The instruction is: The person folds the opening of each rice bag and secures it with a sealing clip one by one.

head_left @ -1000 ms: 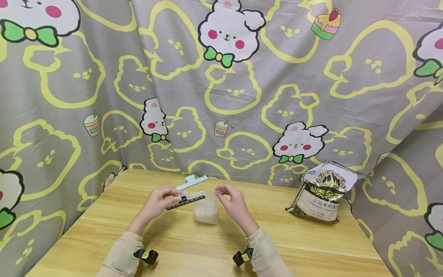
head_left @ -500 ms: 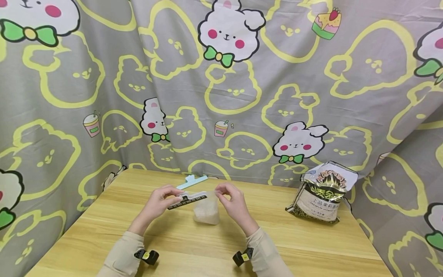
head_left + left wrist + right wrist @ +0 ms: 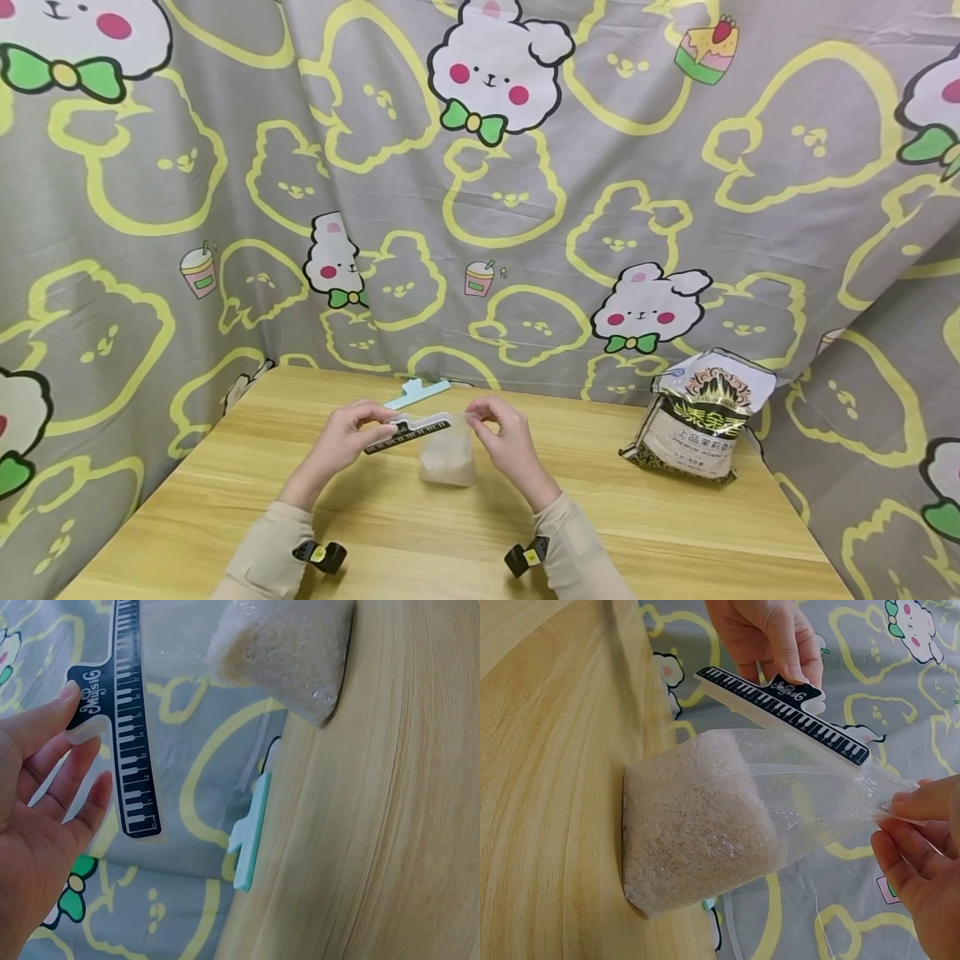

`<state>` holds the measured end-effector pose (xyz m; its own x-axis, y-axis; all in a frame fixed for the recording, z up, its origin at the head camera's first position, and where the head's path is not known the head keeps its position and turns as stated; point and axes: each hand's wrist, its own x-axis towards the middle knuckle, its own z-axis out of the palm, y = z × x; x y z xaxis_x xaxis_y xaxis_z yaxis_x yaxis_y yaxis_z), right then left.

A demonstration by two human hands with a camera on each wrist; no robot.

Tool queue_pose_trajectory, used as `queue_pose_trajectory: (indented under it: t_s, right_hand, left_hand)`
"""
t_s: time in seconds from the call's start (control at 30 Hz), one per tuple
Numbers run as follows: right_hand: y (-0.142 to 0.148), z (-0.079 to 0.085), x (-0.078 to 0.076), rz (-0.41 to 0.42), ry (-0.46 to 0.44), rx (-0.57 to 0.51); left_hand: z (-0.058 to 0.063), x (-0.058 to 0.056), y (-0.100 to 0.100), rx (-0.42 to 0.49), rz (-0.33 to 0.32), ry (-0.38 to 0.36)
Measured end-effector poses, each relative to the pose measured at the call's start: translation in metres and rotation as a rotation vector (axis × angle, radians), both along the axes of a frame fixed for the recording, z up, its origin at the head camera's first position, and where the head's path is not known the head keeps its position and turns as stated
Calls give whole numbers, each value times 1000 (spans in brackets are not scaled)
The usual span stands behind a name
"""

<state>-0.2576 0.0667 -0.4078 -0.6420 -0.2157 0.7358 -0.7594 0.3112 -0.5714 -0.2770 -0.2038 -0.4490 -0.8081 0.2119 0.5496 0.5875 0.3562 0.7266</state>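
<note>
My left hand (image 3: 351,433) pinches the tab of a bag clip (image 3: 795,716) between thumb and fingers. The clip is long, black and white, printed with piano keys and the word "Music". In the right wrist view its jaws lie along the upper side of a clear plastic bag of rice (image 3: 697,817), close to the bag's gathered neck. The bag's bottom rests on the table, its lower part full of white rice. With my right hand (image 3: 506,437) I pinch the top of the bag and hold it up, the thin plastic stretched toward those fingers.
A light-blue bag clip (image 3: 420,393) lies on the wooden table (image 3: 585,517) behind the left hand. At the right stands a large printed rice sack (image 3: 701,425). A grey patterned curtain (image 3: 517,200) hangs close behind the table's far edge.
The piano-print clip in my left hand has shifted slightly right, its end closer to the bag's top. The right hand, the rice bag and the light-blue clip stay put.
</note>
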Motion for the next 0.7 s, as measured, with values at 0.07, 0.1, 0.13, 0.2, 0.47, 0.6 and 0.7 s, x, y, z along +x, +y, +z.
queue_pose_trajectory:
  t_s: [0.07,0.1,0.13,0.2,0.47,0.6,0.7]
  right_hand:
    - [0,1,1,-2,6,2]
    - [0,2,1,-2,7,3]
    - [0,2,1,0,6,3]
    - [0,4,3,1,2,4]
    - [0,3,3,-3,-16,3]
    - [-1,2,3,-7,-26,5]
    - [-1,2,2,-7,-24,6]
  left_hand:
    - [1,0,2,-5,1,6]
    - [3,1,4,-8,0,9]
    - [7,4,6,-10,-2,13]
    - [14,9,9,-9,-7,10]
    - [26,19,17,-5,-14,7]
    - [28,21,19,-2,-4,12]
    - [28,22,20,-2,-2,15]
